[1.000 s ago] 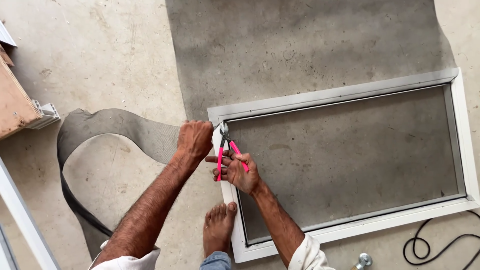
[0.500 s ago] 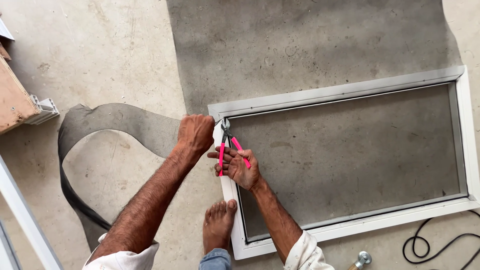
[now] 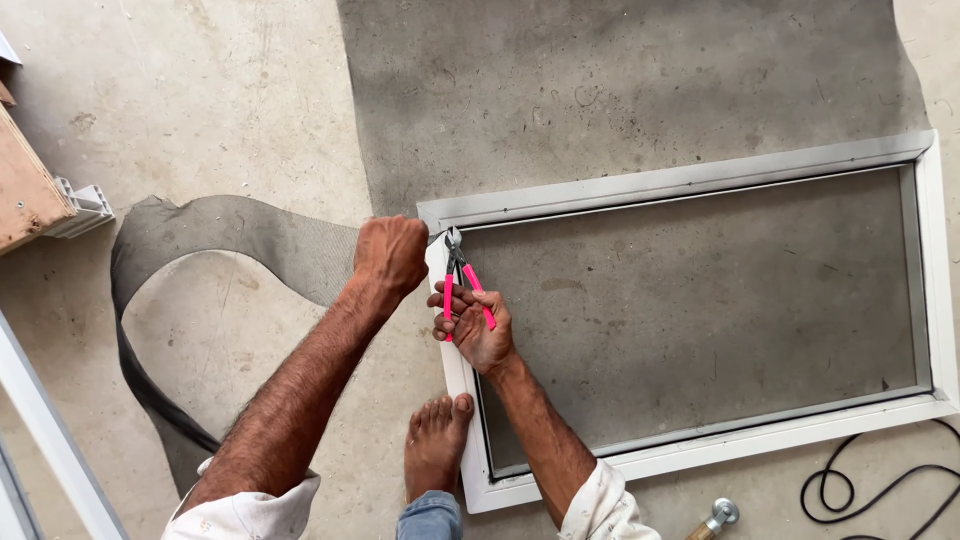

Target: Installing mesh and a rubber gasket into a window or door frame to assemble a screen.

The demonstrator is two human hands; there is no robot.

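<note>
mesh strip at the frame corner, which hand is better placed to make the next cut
Right. The right hand already holds the pink-handled cutters, tips at the white frame corner. The left hand is fisted on the grey mesh strip, holding no tool.

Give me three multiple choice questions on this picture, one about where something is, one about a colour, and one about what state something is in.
1. Where is the bare foot?
A. Against the white frame's left side
B. On the wooden board
C. On the black cable

2. What colour are the pliers' handles?
A. Blue
B. Pink
C. Yellow

3. How is the left hand?
A. Flat and open
B. Clenched on the grey mesh strip
C. Off the mesh, in the air

Answers: 1 A, the foot rests by the frame's left rail. 2 B, pink handles show in the right hand. 3 B, its fingers are curled into a fist at the strip's end.
</note>
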